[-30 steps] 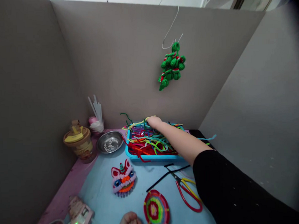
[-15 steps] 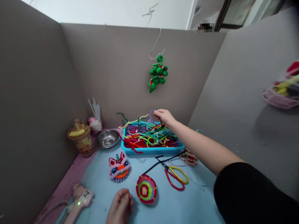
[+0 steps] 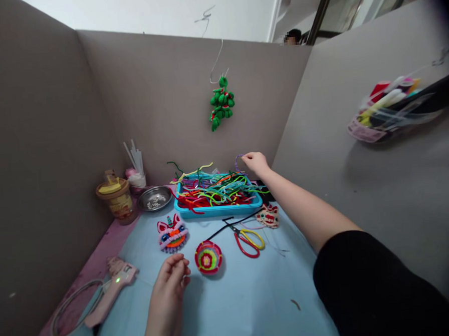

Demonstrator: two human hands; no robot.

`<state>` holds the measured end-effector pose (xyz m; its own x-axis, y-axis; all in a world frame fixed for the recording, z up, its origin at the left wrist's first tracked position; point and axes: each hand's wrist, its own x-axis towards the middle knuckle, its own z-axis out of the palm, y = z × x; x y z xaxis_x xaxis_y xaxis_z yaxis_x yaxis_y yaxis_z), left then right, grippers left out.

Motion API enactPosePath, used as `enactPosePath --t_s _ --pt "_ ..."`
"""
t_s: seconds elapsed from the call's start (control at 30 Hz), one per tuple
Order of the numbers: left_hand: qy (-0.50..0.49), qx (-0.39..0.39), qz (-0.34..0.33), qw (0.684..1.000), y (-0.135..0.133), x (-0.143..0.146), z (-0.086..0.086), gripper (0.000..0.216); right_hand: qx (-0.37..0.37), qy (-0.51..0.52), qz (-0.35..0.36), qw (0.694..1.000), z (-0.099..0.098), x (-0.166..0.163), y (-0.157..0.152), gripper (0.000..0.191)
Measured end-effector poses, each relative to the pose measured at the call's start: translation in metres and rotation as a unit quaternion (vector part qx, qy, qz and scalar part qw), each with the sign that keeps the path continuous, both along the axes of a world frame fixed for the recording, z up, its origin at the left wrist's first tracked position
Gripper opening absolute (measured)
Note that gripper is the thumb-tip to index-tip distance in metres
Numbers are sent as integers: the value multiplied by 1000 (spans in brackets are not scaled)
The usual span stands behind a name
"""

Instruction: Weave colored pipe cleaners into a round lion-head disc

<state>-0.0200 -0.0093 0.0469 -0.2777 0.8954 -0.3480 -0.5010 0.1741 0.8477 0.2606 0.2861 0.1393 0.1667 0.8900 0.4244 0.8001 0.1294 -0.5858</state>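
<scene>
My right hand (image 3: 256, 163) reaches over the back right of a blue tray (image 3: 215, 212), pinching a purple pipe cleaner (image 3: 237, 163) that curves down toward the tray. Many coloured pipe cleaners (image 3: 218, 191) fill that tray in a tangle. Low in front, my left hand (image 3: 170, 277) is closed with curled fingers; whatever it may hold is hidden. Just right of it sits a round, ringed multicoloured piece (image 3: 208, 258) with a black pipe cleaner (image 3: 222, 229) behind it. Beyond my left hand lies a pink lion-head piece (image 3: 173, 234).
Scissors (image 3: 247, 243) with red and yellow handles lie near a beige lion-head piece (image 3: 268, 217). At left are a pink glue gun (image 3: 112, 294) with its cable, a metal bowl (image 3: 154, 198) and a lidded tub (image 3: 119, 203). Grey partitions surround the table; a green ornament (image 3: 221, 105) hangs behind.
My right hand has drawn the purple pipe cleaner a little right and up relative to the tray. The camera view has shifted, showing more of the right partition. My left hand stays closed.
</scene>
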Motion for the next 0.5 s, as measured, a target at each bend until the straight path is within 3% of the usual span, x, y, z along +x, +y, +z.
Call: enactPosePath --t_s 0.1,0.17,0.23,0.37,0.5 --pt "14 -2 -7 1000 15 3 7 44 -67 69 33 995 -9 -3 7 24" --pt "21 -8 -12 1000 27 6 8 45 -154 147 100 972 -15 -3 10 38" --pt "23 -9 -21 999 38 8 5 45 -214 152 130 956 -21 3 14 49" --pt "17 -29 -13 999 48 9 -6 46 -221 -83 93 967 -41 32 19 19" --pt "-3 -58 -10 998 49 9 -13 45 -191 -237 219 927 -70 48 20 24"
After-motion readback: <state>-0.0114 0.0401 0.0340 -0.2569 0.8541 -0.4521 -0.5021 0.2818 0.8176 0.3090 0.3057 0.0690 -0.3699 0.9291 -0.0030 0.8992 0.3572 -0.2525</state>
